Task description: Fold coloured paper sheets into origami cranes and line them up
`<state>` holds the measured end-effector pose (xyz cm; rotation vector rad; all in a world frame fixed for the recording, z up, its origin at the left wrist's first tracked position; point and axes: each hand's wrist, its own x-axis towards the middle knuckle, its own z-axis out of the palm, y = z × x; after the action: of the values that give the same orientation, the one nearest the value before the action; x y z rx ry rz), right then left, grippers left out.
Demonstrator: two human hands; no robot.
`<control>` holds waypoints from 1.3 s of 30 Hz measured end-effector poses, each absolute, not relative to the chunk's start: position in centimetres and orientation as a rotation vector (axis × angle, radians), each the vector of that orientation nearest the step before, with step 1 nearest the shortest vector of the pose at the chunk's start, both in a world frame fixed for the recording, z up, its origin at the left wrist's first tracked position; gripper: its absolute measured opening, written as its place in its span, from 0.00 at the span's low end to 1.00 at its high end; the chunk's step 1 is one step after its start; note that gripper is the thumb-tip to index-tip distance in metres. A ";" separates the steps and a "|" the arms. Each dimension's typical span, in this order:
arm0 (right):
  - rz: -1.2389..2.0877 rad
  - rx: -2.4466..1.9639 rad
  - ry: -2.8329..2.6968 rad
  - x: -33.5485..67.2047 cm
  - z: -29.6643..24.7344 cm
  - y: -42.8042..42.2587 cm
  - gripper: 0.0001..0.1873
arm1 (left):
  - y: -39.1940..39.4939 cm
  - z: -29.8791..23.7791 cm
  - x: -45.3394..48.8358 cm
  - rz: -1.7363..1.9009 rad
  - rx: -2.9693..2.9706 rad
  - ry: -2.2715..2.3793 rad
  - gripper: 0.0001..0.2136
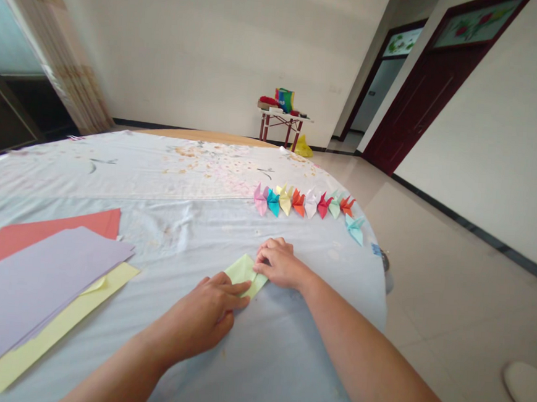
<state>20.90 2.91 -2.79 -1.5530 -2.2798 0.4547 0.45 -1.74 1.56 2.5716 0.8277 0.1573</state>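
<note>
Here's a fold in hand, by the look of it: the left hand [216,305] lies with fingers stretched and slightly spread, pressing the small, pale-green folded paper [241,269] against the blue cloth-covered tabletop [284,357]. The right hand [275,261] curls nearly closed, pinching the paper's edge beside the left fingertips. The next move seems to call for lining up that edge and creasing it firmly.

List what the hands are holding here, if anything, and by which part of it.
The right hand pinches the pale green paper at its upper-right edge. The left hand lies across the paper's left side, pressing rather than gripping.
</note>
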 end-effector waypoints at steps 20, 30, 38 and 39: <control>0.327 -1.581 -2.178 21.0 -2.7 2.4 0.12 | -1.8 1.4 0.4 0.194 2.590 0.847 0.17; 0.468 -1.679 -2.139 20.9 -2.6 2.7 0.10 | -1.8 1.4 0.4 0.192 2.574 0.856 0.18; 0.448 -1.725 -2.053 21.4 -2.5 3.1 0.05 | -1.8 1.3 0.3 0.186 2.590 0.847 0.18; 0.433 -1.733 -2.027 21.4 -2.5 3.1 0.05 | -1.8 1.3 0.3 0.182 2.592 0.846 0.19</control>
<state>21.43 3.08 -2.52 -1.7329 -2.0270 0.4334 0.29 -1.79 1.28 2.5915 0.8462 0.1822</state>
